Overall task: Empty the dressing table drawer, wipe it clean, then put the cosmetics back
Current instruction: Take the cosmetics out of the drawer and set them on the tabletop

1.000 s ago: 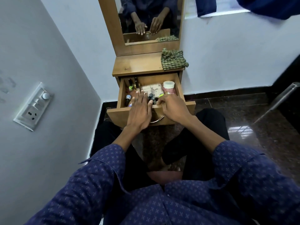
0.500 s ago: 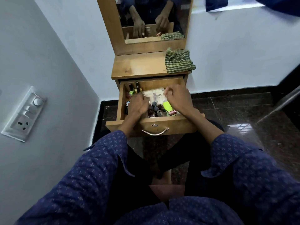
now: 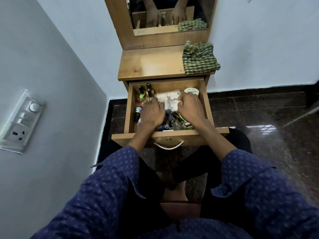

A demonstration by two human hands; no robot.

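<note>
Head view: my left hand point(image 3: 151, 112) and right hand point(image 3: 189, 107), fingers curled, reach among the cosmetics point(image 3: 170, 120) inside the open drawer point(image 3: 204, 97). Whether either grips anything, I cannot tell (fingertips hidden).

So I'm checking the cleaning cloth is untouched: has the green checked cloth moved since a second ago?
No. The green checked cloth lies on the right end of the dressing table top, overhanging its right edge, just as before.
</note>
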